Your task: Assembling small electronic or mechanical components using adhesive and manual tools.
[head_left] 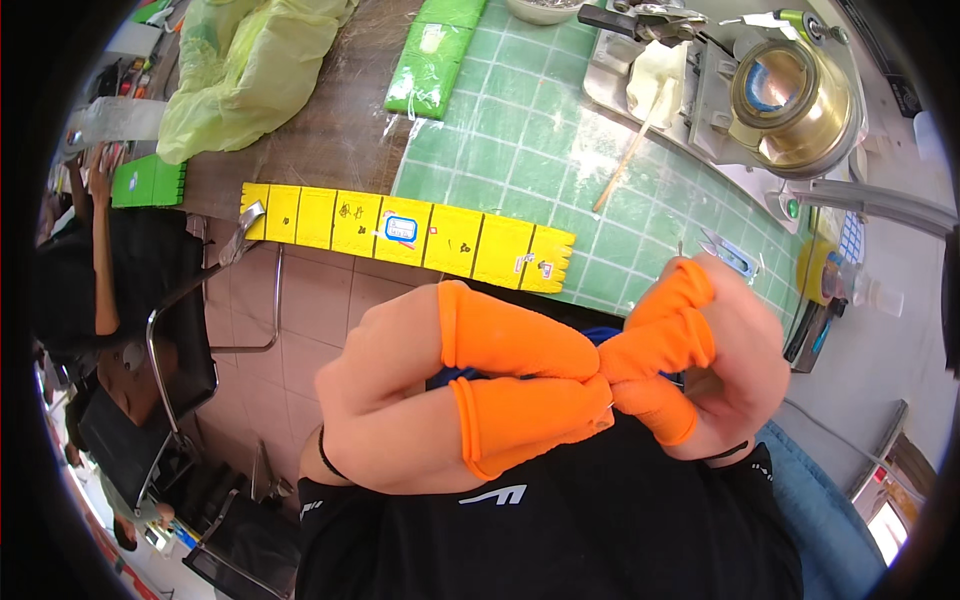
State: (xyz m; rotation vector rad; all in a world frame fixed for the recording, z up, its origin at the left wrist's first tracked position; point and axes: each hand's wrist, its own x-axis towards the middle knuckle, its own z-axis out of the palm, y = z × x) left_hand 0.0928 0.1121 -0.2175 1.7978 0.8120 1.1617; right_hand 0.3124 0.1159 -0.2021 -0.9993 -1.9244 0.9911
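Observation:
My left hand [440,375] and my right hand [705,350] meet fingertip to fingertip in front of my chest. Orange sleeves cover the thumb and finger on the left and several fingers on the right. Both hands are closed in a pinch. Whatever sits between the fingertips is mostly hidden, with only a tiny bit showing at the lower edge. Beyond the hands, a long yellow notched strip [457,240] with a label and handwritten marks lies along the table's near edge. Small blue-handled snips [733,256] rest just past my right hand.
A green gridded mat [520,130] covers the table, with a thin wooden stick [630,155] on it. A brass-coloured pot [800,110] stands far right. Green strips [430,60] and a yellowish plastic bag [245,80] lie left. A metal-framed chair [155,370] and another person [75,260] are at left.

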